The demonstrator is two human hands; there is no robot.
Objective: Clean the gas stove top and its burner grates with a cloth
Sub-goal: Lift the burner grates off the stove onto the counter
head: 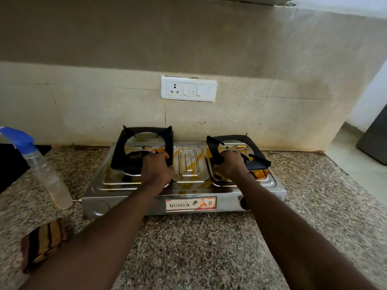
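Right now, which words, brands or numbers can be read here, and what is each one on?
"SURYA": on the sticker on the front of the stove.
Rest of that sticker: small print and logos, too blurred to read.
Bottle: no text shows.
Socket plate: no text shows.

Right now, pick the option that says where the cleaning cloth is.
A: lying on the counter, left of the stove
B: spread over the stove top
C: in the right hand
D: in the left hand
A: the striped cloth lies on the counter near the spray bottle, while the left hand grips the left grate and the right hand grips the right grate.
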